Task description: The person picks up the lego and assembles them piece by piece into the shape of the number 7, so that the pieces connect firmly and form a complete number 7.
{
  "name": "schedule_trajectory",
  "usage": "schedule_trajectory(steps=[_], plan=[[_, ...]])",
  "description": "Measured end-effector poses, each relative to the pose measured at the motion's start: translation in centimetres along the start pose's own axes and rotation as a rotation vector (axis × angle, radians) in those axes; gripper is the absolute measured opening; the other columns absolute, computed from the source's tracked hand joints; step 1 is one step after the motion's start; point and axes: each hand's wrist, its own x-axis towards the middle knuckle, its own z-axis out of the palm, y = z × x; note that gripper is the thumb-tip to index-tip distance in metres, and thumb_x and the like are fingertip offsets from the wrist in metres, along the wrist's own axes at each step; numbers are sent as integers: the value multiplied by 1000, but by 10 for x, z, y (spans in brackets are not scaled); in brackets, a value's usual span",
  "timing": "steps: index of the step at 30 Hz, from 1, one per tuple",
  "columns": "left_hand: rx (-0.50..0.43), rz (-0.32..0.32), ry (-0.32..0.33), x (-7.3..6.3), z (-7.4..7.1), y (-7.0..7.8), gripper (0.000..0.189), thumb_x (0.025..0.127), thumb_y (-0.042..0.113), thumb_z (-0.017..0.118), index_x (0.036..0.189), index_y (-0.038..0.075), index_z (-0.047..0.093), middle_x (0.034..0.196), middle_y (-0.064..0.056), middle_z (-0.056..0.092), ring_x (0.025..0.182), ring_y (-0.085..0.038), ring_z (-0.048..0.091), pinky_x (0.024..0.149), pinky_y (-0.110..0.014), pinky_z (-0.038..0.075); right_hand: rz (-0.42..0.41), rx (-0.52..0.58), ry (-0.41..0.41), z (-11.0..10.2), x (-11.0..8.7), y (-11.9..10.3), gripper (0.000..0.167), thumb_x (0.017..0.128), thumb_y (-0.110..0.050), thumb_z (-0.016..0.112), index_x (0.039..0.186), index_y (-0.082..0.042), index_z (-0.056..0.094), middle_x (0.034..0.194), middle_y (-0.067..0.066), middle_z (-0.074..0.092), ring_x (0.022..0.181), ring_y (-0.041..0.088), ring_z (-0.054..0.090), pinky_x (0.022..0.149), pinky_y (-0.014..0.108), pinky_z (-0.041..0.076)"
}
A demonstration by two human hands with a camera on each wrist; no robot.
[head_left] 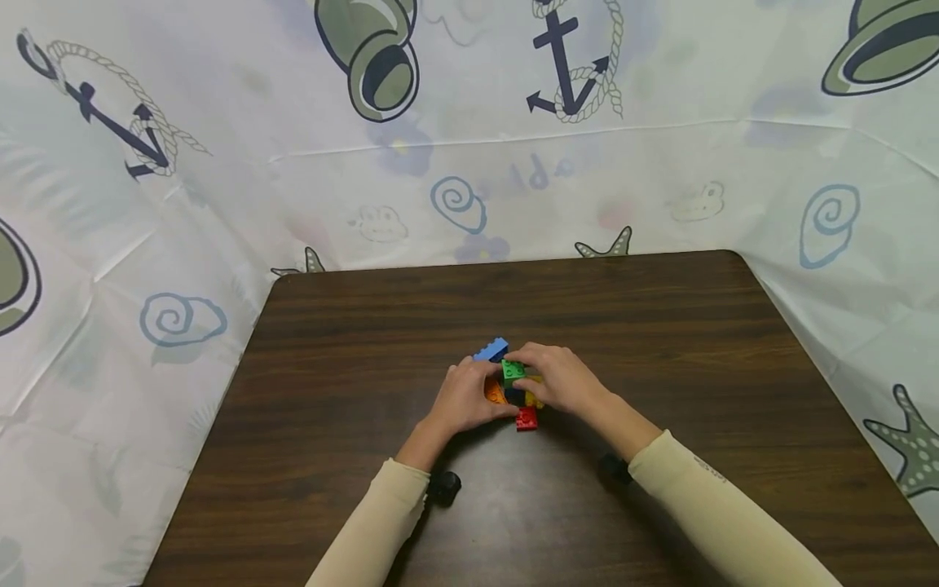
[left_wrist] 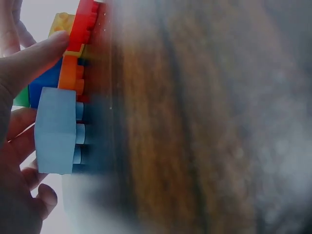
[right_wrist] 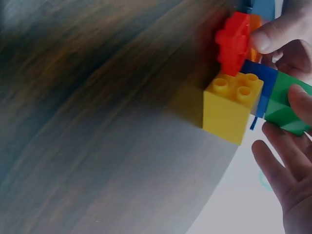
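A cluster of toy building blocks sits mid-table between both hands. My right hand (head_left: 561, 379) pinches the green block (right_wrist: 285, 102), which sits on a dark blue block (right_wrist: 263, 78). From the other side my left hand (head_left: 464, 398) holds the cluster, its thumb (left_wrist: 56, 44) by the red block (head_left: 526, 420) and the orange block (left_wrist: 68, 73), its fingers behind. A light blue block (head_left: 493, 350) lies at the far end, near the left fingers. On the right is a yellow block (right_wrist: 226, 109). Which blocks are joined is partly hidden by the hands.
The dark wooden table (head_left: 352, 342) extends around the blocks. A printed white cloth (head_left: 469, 98) hangs behind the table and along its sides. Black devices (head_left: 444, 488) are at both wrists, beside the cream sleeves (head_left: 374, 522).
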Motion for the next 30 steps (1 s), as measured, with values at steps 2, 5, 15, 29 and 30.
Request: schedule_trajectory(steps=[2, 5, 15, 29, 30], plan=[[25, 6, -7, -1, -3, -2, 59, 71, 57, 82, 117, 22, 70, 97, 12, 66, 79, -11, 44, 65, -32, 32, 0, 14, 10, 1, 0, 0, 42, 86, -19, 78, 125, -11, 66, 113, 1, 66, 90, 18, 66, 82, 36, 54], [46, 0, -28, -3, -9, -8, 59, 74, 50, 83, 123, 21, 69, 100, 10, 66, 80, -12, 43, 65, -32, 31, 5, 37, 17, 4, 1, 0, 43, 85, -18, 78, 126, -11, 65, 112, 1, 66, 89, 19, 66, 81, 35, 54], [-174, 37, 89, -9, -21, -1, 63, 83, 41, 79, 138, 19, 57, 129, 2, 62, 106, -18, 52, 88, -42, 39, -3, 73, 28, 11, -1, 0, 43, 86, -14, 77, 126, -8, 64, 114, 3, 66, 95, 21, 67, 82, 37, 55], [-915, -179, 201, 4, 23, 44, 40, 106, 24, 44, 142, 5, 45, 140, -10, 51, 128, -26, 46, 104, -48, 37, 17, 180, 2, 6, -12, 17, 57, 86, -18, 78, 138, -13, 56, 133, 6, 60, 110, 24, 64, 91, 42, 51], [-893, -171, 201, 4, 24, 43, 40, 106, 25, 43, 141, 5, 46, 140, -9, 51, 129, -25, 46, 106, -49, 36, 17, 184, 1, 6, -14, 19, 60, 85, -19, 78, 140, -14, 54, 134, 6, 59, 110, 24, 64, 92, 43, 50]])
